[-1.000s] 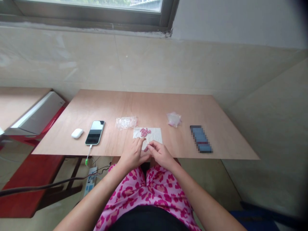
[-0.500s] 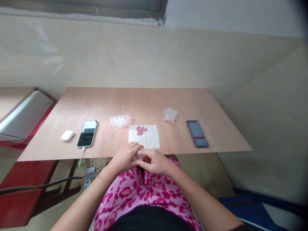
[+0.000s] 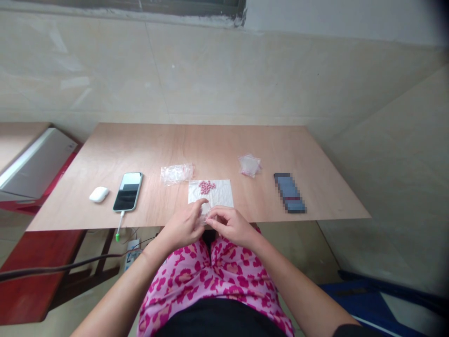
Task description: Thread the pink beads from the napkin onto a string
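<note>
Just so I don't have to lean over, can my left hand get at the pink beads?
Probably yes: the pink beads lie just beyond your left hand on the white sheet, nothing blocking them, though clear plastic between your hands may occupy it.

Room runs right of sheet (image 3: 223, 191) to plastic bags (image 3: 250, 165)

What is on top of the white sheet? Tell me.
Pink pieces lie clustered toward the far side of the white sheet. The left hand and right hand partly cover its near side; anything beneath is hidden.
</note>
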Available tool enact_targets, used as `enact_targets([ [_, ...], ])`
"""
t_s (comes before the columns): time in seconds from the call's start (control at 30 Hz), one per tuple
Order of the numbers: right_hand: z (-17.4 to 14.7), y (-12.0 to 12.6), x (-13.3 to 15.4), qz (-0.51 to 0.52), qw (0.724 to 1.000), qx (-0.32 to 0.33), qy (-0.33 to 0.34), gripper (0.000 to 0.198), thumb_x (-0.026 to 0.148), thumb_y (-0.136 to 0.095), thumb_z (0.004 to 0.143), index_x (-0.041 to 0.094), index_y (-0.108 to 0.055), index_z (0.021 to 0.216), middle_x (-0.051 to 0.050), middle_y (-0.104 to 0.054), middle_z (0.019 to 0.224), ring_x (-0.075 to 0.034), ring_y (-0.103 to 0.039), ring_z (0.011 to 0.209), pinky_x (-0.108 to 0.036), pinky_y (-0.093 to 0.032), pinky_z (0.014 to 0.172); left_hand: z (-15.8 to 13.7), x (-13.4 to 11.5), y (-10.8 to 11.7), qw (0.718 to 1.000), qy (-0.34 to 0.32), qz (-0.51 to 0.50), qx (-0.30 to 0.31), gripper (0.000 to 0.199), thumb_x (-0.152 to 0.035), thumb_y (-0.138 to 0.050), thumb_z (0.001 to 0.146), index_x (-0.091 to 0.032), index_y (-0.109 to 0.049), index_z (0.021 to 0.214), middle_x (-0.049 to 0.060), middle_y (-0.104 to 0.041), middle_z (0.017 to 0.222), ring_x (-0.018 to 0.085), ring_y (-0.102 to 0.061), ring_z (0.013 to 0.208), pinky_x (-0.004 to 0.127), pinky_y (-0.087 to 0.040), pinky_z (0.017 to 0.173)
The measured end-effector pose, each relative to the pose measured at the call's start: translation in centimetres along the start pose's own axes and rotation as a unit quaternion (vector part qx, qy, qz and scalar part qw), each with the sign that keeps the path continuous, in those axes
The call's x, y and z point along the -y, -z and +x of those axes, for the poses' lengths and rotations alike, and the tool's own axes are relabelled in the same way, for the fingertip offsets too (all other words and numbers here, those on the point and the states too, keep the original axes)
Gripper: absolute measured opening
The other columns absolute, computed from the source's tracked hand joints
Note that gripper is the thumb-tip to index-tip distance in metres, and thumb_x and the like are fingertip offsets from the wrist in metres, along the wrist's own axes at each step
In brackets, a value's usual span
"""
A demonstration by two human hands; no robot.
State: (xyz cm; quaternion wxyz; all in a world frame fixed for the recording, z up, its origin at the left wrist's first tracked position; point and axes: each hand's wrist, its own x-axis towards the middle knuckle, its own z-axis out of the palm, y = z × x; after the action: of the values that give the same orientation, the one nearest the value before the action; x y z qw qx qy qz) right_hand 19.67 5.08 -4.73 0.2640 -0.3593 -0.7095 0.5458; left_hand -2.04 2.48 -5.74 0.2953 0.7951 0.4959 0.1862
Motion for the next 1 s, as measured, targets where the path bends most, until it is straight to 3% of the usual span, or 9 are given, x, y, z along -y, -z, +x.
enact_targets([
  [0.17,-0.1,-0.1,0.0,0.007,1.0,-0.016,0.02,0.019,0.034,-0.064,0.099,0.019,-0.073,0.092,-0.006,-0.073,0.103,-0.014,-0.062,0.071,-0.027,-0.051,0.065,-0.1,0.4,0.0,0.999,-0.008,0.025,-0.023,0.068,-0.022,-0.057,0.091,-0.02,-0.029,0.152,0.013,-0.065,0.113,0.03,-0.066,0.1,0.045,-0.055,0.085],
  [0.33,-0.2,-0.6,0.2,-0.04,0.995,-0.013,0.086,0.015,0.025,-0.063,0.098,0.022,-0.076,0.105,-0.008,-0.072,0.116,-0.021,-0.069,0.101,-0.033,-0.056,0.091,0.1,-0.1,0.5,0.998,-0.037,0.035,-0.026,0.048,-0.022,-0.063,0.089,-0.021,-0.048,0.135,0.012,-0.062,0.121,0.031,-0.061,0.109,0.046,-0.051,0.092],
  [0.5,-0.5,-0.8,0.2,-0.104,0.989,0.042,0.101,0.025,0.027,-0.063,0.098,0.024,-0.073,0.121,-0.007,-0.07,0.123,-0.017,-0.07,0.087,-0.029,-0.059,0.078,0.4,0.0,0.6,0.999,-0.029,0.042,-0.009,0.018,-0.017,-0.064,0.088,-0.021,-0.059,0.104,0.006,-0.064,0.098,0.026,-0.061,0.093,0.04,-0.049,0.081],
  [0.6,-0.7,-0.8,0.1,-0.16,0.979,0.054,0.115,0.028,0.029,-0.061,0.1,0.027,-0.073,0.124,-0.007,-0.064,0.137,-0.016,-0.07,0.087,-0.028,-0.059,0.077,0.4,0.6,0.7,0.999,-0.017,0.031,0.008,0.01,-0.018,-0.065,0.088,-0.021,-0.061,0.097,0.005,-0.063,0.094,0.025,-0.061,0.089,0.037,-0.048,0.078],
  [0.8,-0.7,-1.0,0.4,-0.254,0.955,0.084,0.129,0.034,0.027,-0.057,0.102,0.029,-0.069,0.134,-0.008,-0.064,0.134,-0.022,-0.068,0.104,-0.033,-0.057,0.089,0.3,0.4,0.6,0.999,-0.036,0.023,0.003,0.038,-0.012,-0.066,0.085,-0.02,-0.058,0.122,0.009,-0.066,0.109,0.027,-0.062,0.1,0.041,-0.05,0.087],
  [1.0,-0.8,-1.2,0.9,-0.265,0.951,0.117,0.108,0.041,0.025,-0.055,0.103,0.032,-0.058,0.144,-0.007,-0.063,0.134,-0.023,-0.065,0.112,-0.034,-0.055,0.094,0.4,0.6,0.1,0.999,-0.029,0.027,0.003,0.025,-0.007,-0.062,0.084,-0.02,-0.061,0.105,0.006,-0.066,0.097,0.025,-0.062,0.093,0.039,-0.05,0.083],
])
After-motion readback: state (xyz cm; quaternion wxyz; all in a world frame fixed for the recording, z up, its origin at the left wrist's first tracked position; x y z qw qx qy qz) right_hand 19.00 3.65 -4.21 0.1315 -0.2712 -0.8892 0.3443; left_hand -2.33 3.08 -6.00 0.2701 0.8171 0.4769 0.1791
